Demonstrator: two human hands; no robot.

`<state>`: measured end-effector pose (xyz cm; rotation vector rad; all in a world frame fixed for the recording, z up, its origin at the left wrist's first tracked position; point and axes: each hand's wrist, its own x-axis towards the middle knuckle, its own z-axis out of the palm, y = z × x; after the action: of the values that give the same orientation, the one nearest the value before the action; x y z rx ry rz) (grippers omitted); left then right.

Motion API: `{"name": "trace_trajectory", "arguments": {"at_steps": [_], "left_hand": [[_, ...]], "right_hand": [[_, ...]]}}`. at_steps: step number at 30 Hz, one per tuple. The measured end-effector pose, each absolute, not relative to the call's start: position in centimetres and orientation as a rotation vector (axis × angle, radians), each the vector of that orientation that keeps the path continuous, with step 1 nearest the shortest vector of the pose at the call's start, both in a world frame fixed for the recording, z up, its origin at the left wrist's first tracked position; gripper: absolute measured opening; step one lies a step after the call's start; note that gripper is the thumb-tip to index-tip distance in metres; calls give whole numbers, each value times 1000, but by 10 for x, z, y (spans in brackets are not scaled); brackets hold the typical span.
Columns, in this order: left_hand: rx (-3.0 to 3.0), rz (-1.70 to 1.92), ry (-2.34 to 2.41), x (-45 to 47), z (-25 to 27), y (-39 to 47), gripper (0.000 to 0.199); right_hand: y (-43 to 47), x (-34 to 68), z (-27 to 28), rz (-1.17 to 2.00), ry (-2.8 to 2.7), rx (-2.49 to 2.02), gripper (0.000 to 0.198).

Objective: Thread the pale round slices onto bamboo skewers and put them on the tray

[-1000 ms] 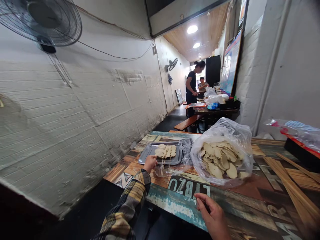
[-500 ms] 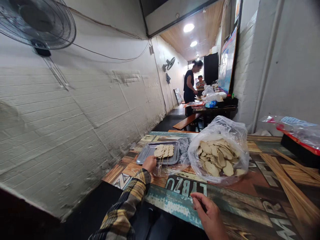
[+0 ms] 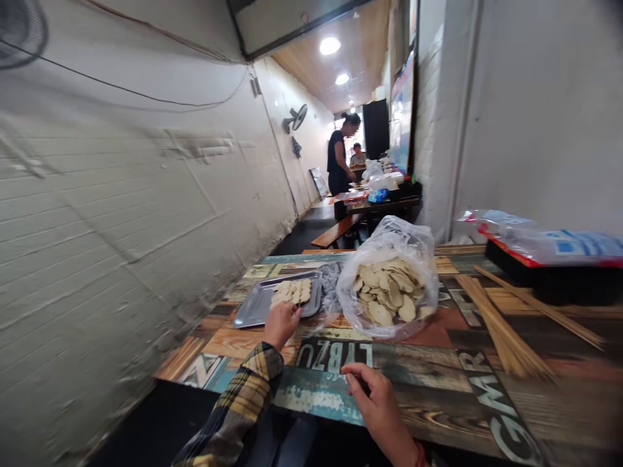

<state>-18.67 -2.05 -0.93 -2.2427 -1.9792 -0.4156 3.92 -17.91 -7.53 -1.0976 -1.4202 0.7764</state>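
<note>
My left hand [image 3: 282, 323] reaches over the near edge of a metal tray [image 3: 250, 310]. Its fingers are closed at the stick end of the skewered slices [image 3: 291, 290], pinching a skewer; the hand hides most of the sticks. These pale, flat slices lie side by side on the tray. My right hand [image 3: 377, 402] hovers by the table's front edge, thumb and forefinger tips brought together, with nothing visible between them. Beyond it stands an open clear plastic bag [image 3: 344, 288] full of loose pale oval slices [image 3: 389, 292].
Bundled bamboo skewers [image 3: 501, 324] lie on the right of the patterned table [image 3: 413, 363]. A black container [image 3: 545, 275] with plastic packaging on top stands behind them. The white wall [image 3: 121, 246] runs along the left. A person [image 3: 337, 162] stands at a farther table, another sits beyond.
The view has swung right, so everything sits farther left. My left hand has moved onto the skewer sticks from beside them. My right hand keeps much the same pose.
</note>
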Motion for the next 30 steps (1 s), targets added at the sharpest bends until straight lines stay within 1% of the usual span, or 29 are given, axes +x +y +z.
{"name": "trace_trajectory", "arguments": {"at_steps": [5,8,14,20,25,30], "left_hand": [[-2234,-179,-2033,-179,-11,-10,33],[-2234,-202,-2058,-178,-10,-10,30],[-2125,-548,-2195,-202,-6,-23,23],[-2033,-1093,-2345,-250,-19,-44,20],[-2024,-1208,-2428,-271,-40,-47,21],[-2069,-1326,-2435,-282,-51,-41,21]], "right_hand": [[-178,38,-69,743,-1426,-1113,27],[-179,38,-66,748,-1416,-1118,28],[-180,39,-72,859,-1367,-1140,34],[-177,42,-83,1025,-1332,-1193,36],[-158,35,-69,1207,-1341,-1139,36],[-118,7,-45,1248,-1409,-1116,32]]}}
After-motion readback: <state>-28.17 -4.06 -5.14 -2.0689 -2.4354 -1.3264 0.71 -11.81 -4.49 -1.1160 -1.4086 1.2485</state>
